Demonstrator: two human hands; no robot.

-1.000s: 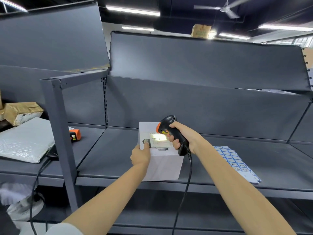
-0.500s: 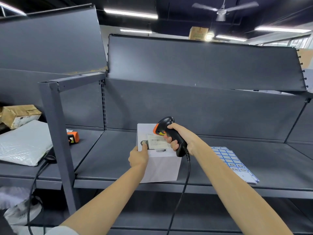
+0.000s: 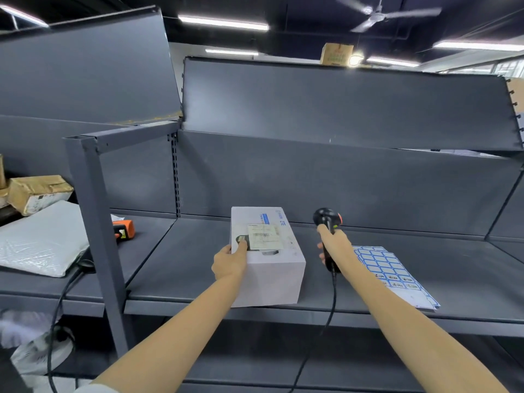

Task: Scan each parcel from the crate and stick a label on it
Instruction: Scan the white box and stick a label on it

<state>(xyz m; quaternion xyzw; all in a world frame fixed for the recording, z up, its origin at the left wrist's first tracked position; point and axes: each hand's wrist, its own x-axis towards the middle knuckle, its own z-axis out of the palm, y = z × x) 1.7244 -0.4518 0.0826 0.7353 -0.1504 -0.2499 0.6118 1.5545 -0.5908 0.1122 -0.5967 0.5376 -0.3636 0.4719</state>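
Observation:
A white box parcel with a shipping slip on top sits on the grey shelf. My left hand grips the box's near left edge, thumb on top. My right hand holds a black corded barcode scanner upright, to the right of the box and clear of it. A sheet of blue-bordered labels lies flat on the shelf just right of that hand.
A grey upright post divides the shelves. Left of it lie a white bubble mailer, a brown taped parcel and an orange-black device. The scanner cable hangs over the shelf's front edge.
My right hand has carried the scanner off the box's slip and out to the right; the scan light is off. My left hand stays on the box.

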